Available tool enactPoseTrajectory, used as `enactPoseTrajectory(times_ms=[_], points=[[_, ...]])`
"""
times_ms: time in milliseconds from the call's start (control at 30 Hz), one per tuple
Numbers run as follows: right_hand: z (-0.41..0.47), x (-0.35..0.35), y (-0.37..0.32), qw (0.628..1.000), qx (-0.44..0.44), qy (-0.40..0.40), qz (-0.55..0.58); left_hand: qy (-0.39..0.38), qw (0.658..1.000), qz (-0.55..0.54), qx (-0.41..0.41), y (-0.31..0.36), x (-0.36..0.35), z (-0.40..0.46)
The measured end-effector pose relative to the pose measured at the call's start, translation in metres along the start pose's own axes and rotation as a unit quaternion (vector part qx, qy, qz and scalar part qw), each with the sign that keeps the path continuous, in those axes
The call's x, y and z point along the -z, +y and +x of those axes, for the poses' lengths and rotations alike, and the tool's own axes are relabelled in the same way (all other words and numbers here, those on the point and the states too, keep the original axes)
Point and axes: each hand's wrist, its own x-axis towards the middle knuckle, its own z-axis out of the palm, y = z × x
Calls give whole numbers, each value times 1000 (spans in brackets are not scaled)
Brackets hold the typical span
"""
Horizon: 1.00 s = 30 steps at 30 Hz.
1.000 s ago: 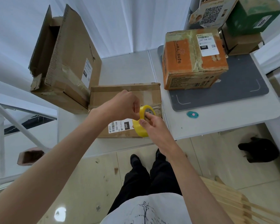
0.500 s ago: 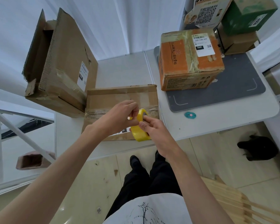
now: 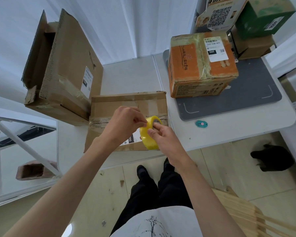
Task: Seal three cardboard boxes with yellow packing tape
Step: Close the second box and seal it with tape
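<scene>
Both hands have lifted the tape roll [image 3: 149, 134] slightly above the flat box [image 3: 126, 106].
Right hand [image 3: 162, 135] grips the roll; left hand [image 3: 125, 124] pinches its edge; the tape end may slip and restick.

The scene is evenly and brightly lit by soft, diffuse light, and only faint shadows are cast under the boxes on the tabletop [image 3: 229, 134]. A small glare spot is seen on the glossy floor [image 3: 67, 230] at 7 o'clock. Strong wide-angle distortion is shown, with straight edges bent toward the frame borders. Focus is held throughout; slight softness is noticed at the corners.
</scene>
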Motion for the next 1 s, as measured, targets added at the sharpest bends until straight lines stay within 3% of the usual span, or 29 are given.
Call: enactPoseTrajectory(times_ms=[167,333,433,533,600,667,733,800,933,1000], points=[[5,3,5,999,-5,11,-47,-40,997,46,-54,0,0,1],[5,8,1,997,-13,10,-73,-114,991,58,-52,-8,-8,3],[6,16,-2,997,3,20,-73,-117,993,8,-2,-15,-6,6],[2,26,-4,997,14,-62,-31,-97,987,-63,114,-24,0,15],[0,27,-2,992,36,-88,-80,-88,986,-64,129,-25,2,21],[1,24,6,990,39,-29,-134,-38,994,-47,90,-16,7,27],[-2,24,16,988,9,81,-134,-6,996,-59,64,-3,17,36],[-9,25,19,990,-15,104,-93,-60,993,-76,67,3,23,50],[-27,20,25,997,-71,25,-4,-241,943,-201,115,-5,23,75],[-30,17,33,993,-109,2,39,-319,922,-191,109,-11,22,85]])
